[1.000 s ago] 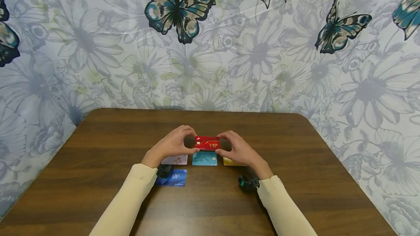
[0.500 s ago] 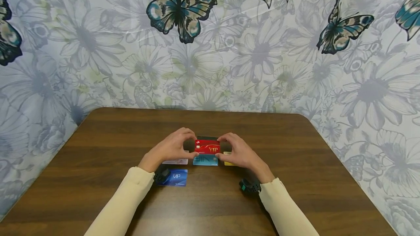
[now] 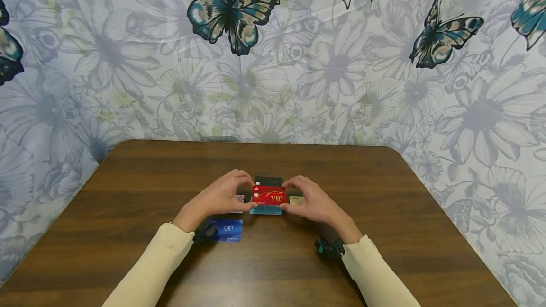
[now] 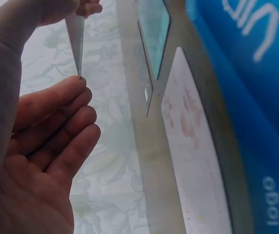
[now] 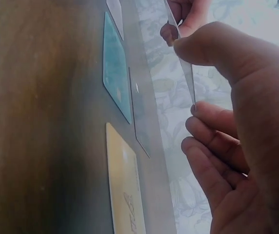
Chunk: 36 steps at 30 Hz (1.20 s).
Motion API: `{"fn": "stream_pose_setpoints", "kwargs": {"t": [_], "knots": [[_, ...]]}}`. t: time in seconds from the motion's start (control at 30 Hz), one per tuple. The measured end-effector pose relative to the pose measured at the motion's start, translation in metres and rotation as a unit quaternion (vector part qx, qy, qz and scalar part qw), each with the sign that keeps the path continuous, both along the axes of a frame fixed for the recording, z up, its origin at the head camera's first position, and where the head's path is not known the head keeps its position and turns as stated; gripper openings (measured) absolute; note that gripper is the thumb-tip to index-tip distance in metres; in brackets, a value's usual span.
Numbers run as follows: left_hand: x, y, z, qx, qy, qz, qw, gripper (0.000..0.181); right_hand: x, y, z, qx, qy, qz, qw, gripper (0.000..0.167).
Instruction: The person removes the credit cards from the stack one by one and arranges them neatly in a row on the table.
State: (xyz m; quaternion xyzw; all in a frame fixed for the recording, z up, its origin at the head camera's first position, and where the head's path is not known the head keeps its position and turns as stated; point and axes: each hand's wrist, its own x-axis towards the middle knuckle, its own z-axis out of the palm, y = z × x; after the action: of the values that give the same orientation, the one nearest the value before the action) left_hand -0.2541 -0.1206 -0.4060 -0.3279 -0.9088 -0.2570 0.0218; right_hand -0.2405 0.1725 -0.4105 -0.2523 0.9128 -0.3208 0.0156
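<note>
While L hand [image 3: 218,197] & R hand [image 3: 313,198] each pinch one end of the red card [image 3: 268,195], it's held above the surface [image 3: 273,269], toward its far edge, approx. midway btwn far corners. Risk: uneven squeeze may bow it or pop it loose; a drop prob. hits teal card [image 3: 266,210] or black card [image 3: 268,181], nudging either askew.

Rm, type unclear, wood-grain tbl [image 3: 273,269], butterfly & floral wall [image 3: 332,70]

Butterfly-patterned wall [image 3: 332,103] behind a brown wooden table [image 3: 273,269]
</note>
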Motion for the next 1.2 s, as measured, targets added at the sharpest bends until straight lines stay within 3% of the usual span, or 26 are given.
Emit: {"fn": "stream_pose_setpoints", "kwargs": {"t": [0.57,0.83,1.2], "knots": [[0.03,-0.011,-0.014,0.012,0.029,-0.022,0.9993,0.045,0.022,-0.004,-0.005,0.038,-0.001,0.032,0.9988,0.052],[0.048,-0.011,-0.014,-0.003,0.038,-0.015,0.9992,0.046,0.035,-0.001,-0.015,0.032,0.055,0.06,0.9962,0.052],[0.055,-0.007,-0.016,0.005,0.044,-0.014,0.9989,0.049,0.041,0.005,-0.02,0.01,0.047,0.051,0.9976,0.051]]}}
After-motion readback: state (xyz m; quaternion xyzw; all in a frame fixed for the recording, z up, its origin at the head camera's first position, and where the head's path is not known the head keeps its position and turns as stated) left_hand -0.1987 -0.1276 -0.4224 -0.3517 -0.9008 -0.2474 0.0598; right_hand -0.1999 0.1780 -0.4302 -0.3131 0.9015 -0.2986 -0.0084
